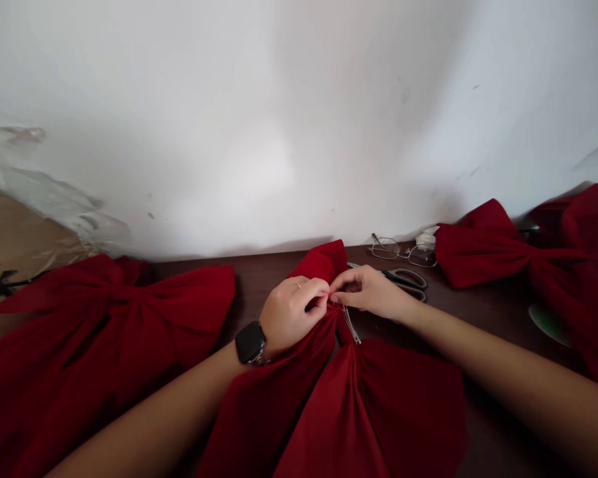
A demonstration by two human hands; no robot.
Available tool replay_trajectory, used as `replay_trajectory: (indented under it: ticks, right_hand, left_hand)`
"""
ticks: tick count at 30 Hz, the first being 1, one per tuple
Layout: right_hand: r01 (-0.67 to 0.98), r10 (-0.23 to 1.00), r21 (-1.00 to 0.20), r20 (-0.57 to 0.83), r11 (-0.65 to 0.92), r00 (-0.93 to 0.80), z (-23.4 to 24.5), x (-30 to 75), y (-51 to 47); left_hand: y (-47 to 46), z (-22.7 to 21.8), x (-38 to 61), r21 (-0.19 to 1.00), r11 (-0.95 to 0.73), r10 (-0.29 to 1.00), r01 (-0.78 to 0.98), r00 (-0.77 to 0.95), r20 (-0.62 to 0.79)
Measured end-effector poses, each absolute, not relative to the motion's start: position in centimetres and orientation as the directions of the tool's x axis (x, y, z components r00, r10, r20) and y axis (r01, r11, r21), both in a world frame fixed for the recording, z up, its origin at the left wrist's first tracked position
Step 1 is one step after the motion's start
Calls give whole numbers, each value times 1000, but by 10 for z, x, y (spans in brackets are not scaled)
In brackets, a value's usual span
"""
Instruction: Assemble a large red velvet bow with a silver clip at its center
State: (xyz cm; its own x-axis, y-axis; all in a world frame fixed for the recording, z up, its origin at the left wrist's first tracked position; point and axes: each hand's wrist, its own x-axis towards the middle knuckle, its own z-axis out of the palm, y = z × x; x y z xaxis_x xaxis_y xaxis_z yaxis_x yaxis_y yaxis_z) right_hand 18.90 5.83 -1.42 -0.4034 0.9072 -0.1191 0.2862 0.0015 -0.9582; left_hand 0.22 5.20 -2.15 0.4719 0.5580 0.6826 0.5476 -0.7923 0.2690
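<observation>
A large dark red fabric bow [359, 405] lies on the dark wooden table [259, 279] in front of me. My left hand [294, 312], with a black smartwatch on its wrist and a ring on one finger, is closed and pinches the gathered middle of the bow. My right hand [371, 292] meets it from the right, fingers pinched on the same gathered red fabric. A thin silvery metal clip [351, 325] hangs just below the two hands at the bow's centre.
A finished red bow [99, 318] lies at the left and another red bow [528, 255] at the right. Scissors [403, 279] and a pair of glasses [403, 251] lie behind my right hand. A white wall [299, 119] rises directly behind the table.
</observation>
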Motion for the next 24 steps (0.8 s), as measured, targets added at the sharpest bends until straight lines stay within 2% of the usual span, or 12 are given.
replay_trajectory:
  ticks: [8, 15, 24]
  right_hand:
    - [247, 909, -965, -23, 88, -417, -16, 188, 58]
    - [217, 907, -965, 42, 146, -419, -15, 189, 55]
    - [138, 948, -990, -58, -15, -312, -17, 190, 53]
  left_hand:
    - [52, -22, 2, 241, -807, 528, 540, 474, 704]
    - [52, -23, 0, 291, -803, 553, 521, 465, 692]
    - [52, -22, -2, 391, -765, 624, 511, 438, 647]
